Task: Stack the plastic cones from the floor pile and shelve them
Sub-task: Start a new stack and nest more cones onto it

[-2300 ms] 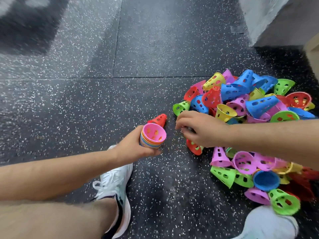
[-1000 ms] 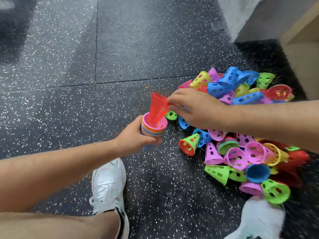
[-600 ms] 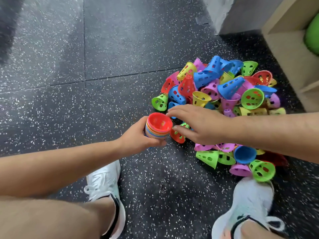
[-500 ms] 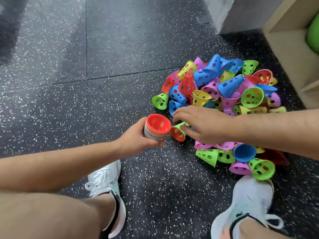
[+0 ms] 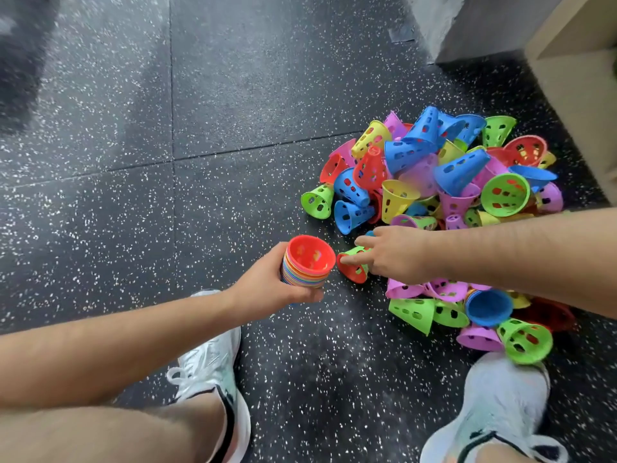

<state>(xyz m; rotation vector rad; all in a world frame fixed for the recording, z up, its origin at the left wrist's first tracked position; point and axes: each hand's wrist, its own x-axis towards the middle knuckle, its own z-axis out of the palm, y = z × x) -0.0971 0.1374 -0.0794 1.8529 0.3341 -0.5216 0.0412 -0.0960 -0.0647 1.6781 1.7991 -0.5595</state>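
Floor (image 5: 233, 95): dark rubber tiles flecked with white; seams run across and down it; everything here lies or stands on it.
Shelf unit (image 5: 581, 71): pale wood, at the upper right edge, only partly in view; just beyond the heap.
Cone pile (image 5: 444, 182): loose perforated plastic cones in blue, green, yellow, pink and red; they lie jumbled on the floor at the right, most on their sides; the right forearm crosses over the heap.
Right shoe (image 5: 500, 406): white, at the lower right; its toe touches a green cone at the near edge of the heap.
Left shoe (image 5: 213, 372): white with a dark collar; below the left hand.
Left hand (image 5: 263, 292): fingers and thumb wrapped round the nested stack.
Right hand (image 5: 390, 255): two digits stretched leftward onto the lone cone; the others are hidden; whether they pinch it cannot be told.
Cone stack (image 5: 307, 265): many coloured rims nested; a red cone is innermost, its mouth facing up; held left of the heap.
Lone cone (image 5: 354, 267): green with red at its mouth; on its side, just right of the stack, under the right fingertips.
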